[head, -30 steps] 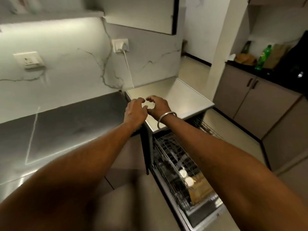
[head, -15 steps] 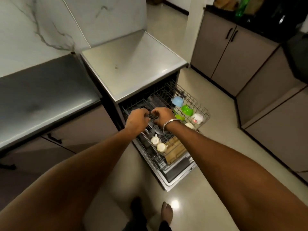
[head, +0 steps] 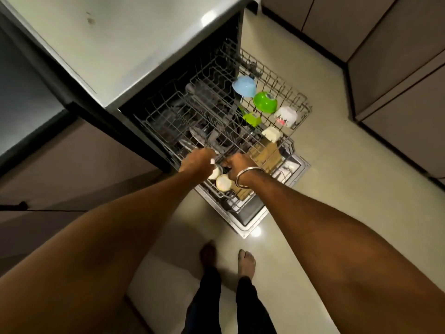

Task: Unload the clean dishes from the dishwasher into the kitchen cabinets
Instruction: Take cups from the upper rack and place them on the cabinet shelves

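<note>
The dishwasher (head: 149,75) stands open with its upper rack (head: 298,126) slid out. My left hand (head: 198,160) and my right hand (head: 238,165), which wears a metal bangle, are both closed on the rack's front rail, side by side. On the rack's right side sit a blue bowl (head: 244,86), a green bowl (head: 265,101), a small green cup (head: 252,119), a white printed mug (head: 286,116) and a white square container (head: 272,134). Below my hands, the lower rack holds a white cup (head: 222,183) and a wooden board (head: 265,153).
The dishwasher door (head: 250,218) lies flat over the floor, just ahead of my bare feet (head: 245,261). Closed base cabinets (head: 397,75) run along the right. A dark counter (head: 21,92) and drawers (head: 72,165) are on the left.
My hands dropped from the dishwasher's top to the upper rack's front rail. The rack has slid further out. The view has tilted down toward the floor.
</note>
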Motion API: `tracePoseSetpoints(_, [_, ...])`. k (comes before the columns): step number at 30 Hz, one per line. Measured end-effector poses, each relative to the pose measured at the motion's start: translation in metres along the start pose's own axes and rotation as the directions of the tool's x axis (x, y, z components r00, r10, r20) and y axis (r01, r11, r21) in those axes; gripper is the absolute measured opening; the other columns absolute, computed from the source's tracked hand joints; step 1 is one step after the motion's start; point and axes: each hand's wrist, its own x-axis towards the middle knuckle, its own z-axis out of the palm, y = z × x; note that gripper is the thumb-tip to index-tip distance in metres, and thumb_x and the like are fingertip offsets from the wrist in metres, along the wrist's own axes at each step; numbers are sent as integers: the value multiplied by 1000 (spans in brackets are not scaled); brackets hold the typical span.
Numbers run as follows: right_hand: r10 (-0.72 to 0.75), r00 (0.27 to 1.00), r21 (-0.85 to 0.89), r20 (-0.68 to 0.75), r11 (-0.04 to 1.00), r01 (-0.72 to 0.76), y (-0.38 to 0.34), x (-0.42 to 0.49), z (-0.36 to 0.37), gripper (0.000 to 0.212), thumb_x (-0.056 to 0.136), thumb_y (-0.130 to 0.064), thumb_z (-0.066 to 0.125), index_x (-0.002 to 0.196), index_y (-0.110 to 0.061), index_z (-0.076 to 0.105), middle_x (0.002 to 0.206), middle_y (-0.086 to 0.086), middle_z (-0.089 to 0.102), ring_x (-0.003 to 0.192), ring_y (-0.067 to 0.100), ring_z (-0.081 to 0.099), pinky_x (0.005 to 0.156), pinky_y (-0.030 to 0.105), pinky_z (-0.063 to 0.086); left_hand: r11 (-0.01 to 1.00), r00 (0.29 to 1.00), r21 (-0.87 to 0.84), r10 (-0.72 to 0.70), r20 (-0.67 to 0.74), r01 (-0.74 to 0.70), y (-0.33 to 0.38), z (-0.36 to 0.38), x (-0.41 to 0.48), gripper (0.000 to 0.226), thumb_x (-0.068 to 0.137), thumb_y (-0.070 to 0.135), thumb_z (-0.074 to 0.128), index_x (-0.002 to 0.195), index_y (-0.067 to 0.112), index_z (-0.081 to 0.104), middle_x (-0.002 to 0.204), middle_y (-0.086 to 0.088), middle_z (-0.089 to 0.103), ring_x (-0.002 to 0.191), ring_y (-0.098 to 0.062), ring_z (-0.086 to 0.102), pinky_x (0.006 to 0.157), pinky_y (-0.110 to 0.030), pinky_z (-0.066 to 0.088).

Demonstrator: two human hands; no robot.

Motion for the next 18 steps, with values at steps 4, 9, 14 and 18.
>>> tracePoseSetpoints(4, [-11,999,-25,37,1000,12,11,17,21,42,82,-8,73,122,-19,69,120,14,68,112,36,64,95,42,54,992,996,116,44,75,-53,-7,31,24,41,90,29,73,128,36,61,127,-1,65,114,-26,64,80,-38,52])
tracePoseSetpoints(9, [-16,996,-104,89,994,25,24,32,45,43,85,-18,71,127,-16,61,129,15,60,119,36,59,100,41,49,958,986,264,76,146,-113,-13,68,42,34,89,35,68,121,39,57,124,0,62,110,-30,67,88,-52,49])
tracePoseSetpoints(14, [-63,992,-233,105,969,86,22,39,60,39,83,-19,72,122,-14,64,123,12,66,113,34,63,94,41,53,936,979,325,71,194,-132,-17,82,54,39,91,31,70,129,35,59,135,-7,50,107,-31,66,90,-49,51])
tracePoseSetpoints(18, [-120,972,-371,201,909,189,20,46,64,53,79,-20,74,129,-15,59,124,10,65,112,34,61,92,42,54,930,968,336,71,239,-151,-18,87,64,40,94,33,68,133,30,60,126,-10,57,102,-28,66,85,-42,55])
